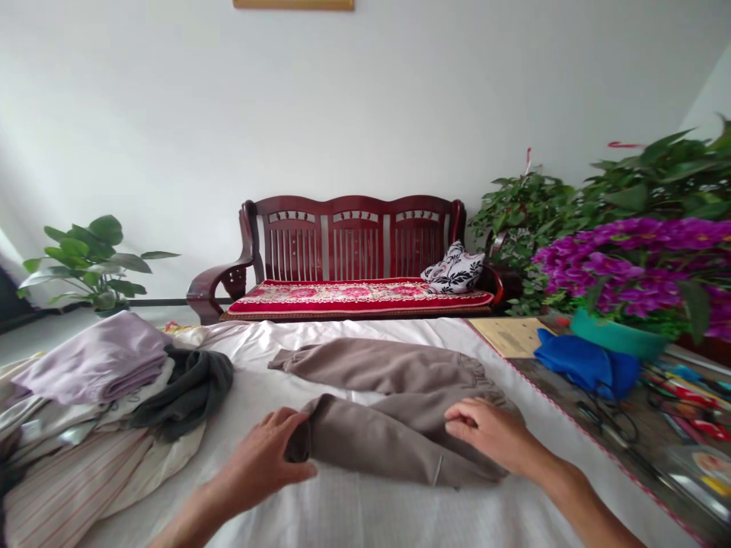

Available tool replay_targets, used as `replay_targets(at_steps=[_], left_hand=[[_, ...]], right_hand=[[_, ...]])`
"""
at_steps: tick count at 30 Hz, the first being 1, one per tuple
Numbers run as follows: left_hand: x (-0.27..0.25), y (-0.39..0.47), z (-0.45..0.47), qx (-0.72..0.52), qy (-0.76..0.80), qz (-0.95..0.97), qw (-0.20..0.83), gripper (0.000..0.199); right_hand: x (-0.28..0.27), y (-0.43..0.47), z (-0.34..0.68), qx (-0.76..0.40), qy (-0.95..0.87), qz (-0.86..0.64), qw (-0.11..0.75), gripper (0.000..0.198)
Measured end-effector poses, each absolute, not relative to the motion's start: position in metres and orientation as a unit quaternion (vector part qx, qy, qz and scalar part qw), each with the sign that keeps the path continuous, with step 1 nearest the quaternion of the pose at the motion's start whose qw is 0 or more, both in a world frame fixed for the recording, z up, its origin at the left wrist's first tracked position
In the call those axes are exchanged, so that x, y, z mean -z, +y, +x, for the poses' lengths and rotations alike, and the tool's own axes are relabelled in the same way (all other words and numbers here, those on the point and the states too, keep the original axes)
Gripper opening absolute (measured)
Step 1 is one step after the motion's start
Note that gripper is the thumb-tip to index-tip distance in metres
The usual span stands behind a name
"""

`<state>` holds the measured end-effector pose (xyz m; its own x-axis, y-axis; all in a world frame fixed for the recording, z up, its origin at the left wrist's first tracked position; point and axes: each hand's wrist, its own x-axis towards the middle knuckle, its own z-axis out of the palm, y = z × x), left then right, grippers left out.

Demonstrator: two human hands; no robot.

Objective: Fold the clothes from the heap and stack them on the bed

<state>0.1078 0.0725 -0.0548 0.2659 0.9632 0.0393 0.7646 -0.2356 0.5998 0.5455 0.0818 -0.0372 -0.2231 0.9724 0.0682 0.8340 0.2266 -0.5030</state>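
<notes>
A pair of grey-brown trousers (371, 438) lies on the white cloth (365, 502) in front of me, its legs pointing left and its gathered waistband at the right. My left hand (271, 455) is at the cuff of the nearer leg, thumb and fingers apart on either side of it. Over the upper part of the trousers, my right hand (494, 430) has its fingers curled in, with no fabric visibly pinched. A short pale strip marks the nearer leg close to the front edge.
Piled clothes stand at the left, with a folded lilac garment (103, 358) and a dark grey one (186, 388). At the right are a blue cloth item (588, 361), purple flowers in a teal pot (617, 339), cables and small tools. A wooden bench (348, 236) stands behind.
</notes>
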Motion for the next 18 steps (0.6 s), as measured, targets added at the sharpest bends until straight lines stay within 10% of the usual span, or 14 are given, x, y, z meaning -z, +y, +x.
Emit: replay_targets(at_steps=[7,18], left_hand=[[0.063,0.066,0.122,-0.244,0.572,0.767,0.161,0.017],[0.044,0.040,0.016,-0.472,0.570,0.566,0.362,0.043]], right_hand=[[0.029,0.038,0.514,-0.261,-0.812,-0.503,0.143,0.036],[0.055,0.030,0.596,-0.188,-0.780,-0.572,0.169,0.054]])
